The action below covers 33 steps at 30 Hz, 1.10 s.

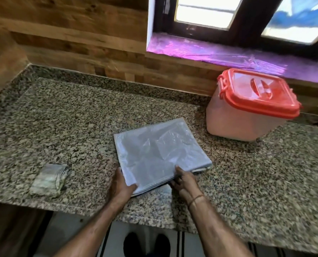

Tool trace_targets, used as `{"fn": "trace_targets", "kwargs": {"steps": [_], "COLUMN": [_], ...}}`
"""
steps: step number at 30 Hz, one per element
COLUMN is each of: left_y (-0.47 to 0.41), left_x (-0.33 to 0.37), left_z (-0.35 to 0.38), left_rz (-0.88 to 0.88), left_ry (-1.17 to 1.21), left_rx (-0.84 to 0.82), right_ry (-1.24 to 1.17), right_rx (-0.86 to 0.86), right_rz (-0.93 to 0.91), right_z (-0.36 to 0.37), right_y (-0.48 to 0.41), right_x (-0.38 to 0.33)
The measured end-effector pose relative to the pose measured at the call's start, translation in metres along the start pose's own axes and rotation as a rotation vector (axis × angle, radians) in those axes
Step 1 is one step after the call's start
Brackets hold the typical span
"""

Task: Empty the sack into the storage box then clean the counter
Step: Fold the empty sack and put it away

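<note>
A flat, folded white sack (159,151) lies on the speckled granite counter (65,117) in front of me. My left hand (122,184) grips its near left corner, thumb on top. At the near right edge my right hand (183,179) holds the sack, fingers partly under it. The storage box (247,115), translucent with a red lid latched on, stands at the back right by the wall. A folded grey-green cloth (49,180) rests at the counter's near left edge.
Wood-panelled wall (80,43) runs behind the counter. A window sill with purple covering (219,52) sits above the box. Below the counter edge are the floor, a striped mat (180,240) and my feet.
</note>
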State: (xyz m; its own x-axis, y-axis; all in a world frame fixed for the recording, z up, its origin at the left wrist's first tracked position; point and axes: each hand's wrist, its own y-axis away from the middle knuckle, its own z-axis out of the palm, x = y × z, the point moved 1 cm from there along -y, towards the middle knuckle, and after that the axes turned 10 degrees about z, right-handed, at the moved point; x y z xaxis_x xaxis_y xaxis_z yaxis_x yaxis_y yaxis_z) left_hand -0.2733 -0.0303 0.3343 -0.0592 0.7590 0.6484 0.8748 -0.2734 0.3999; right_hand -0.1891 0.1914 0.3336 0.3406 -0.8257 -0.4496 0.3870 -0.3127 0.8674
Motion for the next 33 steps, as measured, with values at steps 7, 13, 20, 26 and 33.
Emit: {"fn": "trace_targets", "kwargs": {"steps": [7,13,20,26,33], "left_y": [0.007,-0.004,-0.011,-0.019,-0.016], "left_x": [0.018,0.024,0.051,0.042,0.034], "left_z": [-0.013,-0.007,0.001,0.009,0.019], "left_rz": [0.041,0.096,0.106,-0.098,-0.217], "left_ry": [-0.241,-0.352,-0.255,0.006,0.318], "left_rx": [0.143,0.048,0.154,0.116,0.124], "right_ry": [0.373,0.561,0.595,0.659,0.654], "right_rx": [0.15,0.085,0.082,0.09,0.01], "right_rz": [-0.116,-0.104,-0.185,-0.229,-0.167], "right_z": [-0.02,-0.056,-0.085,-0.1,-0.107], "right_y": [-0.01,-0.005,-0.011,-0.009,-0.008], "right_x": [-0.013,-0.045,-0.052,-0.063,-0.07]}}
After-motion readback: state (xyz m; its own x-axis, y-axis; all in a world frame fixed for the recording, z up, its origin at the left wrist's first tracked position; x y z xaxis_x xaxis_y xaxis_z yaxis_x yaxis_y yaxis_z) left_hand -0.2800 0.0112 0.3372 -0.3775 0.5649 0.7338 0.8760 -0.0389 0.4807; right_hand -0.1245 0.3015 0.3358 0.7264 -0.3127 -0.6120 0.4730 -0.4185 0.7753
